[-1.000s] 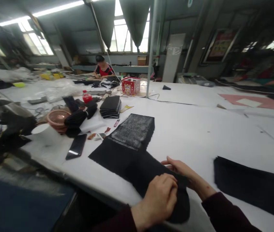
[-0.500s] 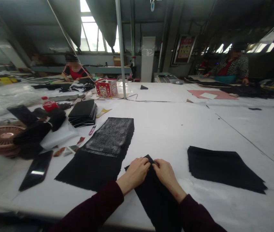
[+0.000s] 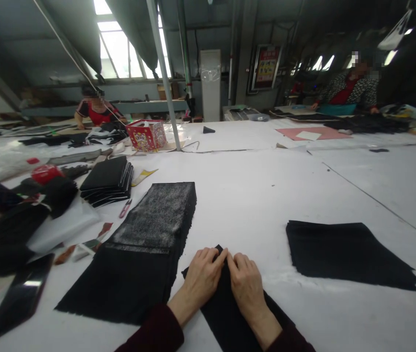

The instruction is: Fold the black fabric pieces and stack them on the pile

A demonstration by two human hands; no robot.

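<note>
A black fabric piece lies at the table's front edge, its pointed far end poking out beyond my fingertips. My left hand bears on its left side, fingers curled and pinching the cloth near the tip. Opposite it, my right hand grips the same end with bent fingers. The two index fingertips almost meet over the cloth. Both thumbs are mostly hidden. Left of my hands is a stack of black fabric pieces, with a speckled grey folded part on its far half. Another black fabric stack lies to the right.
A phone, pink thread snips, a folded black stack and black bundles crowd the left. A red box stands by a pole. Two people work at the far side.
The view has shifted, so the table items sit further left. My right hand has turned flatter over the fabric, and my index fingertips have come closer together at its pointed end.
</note>
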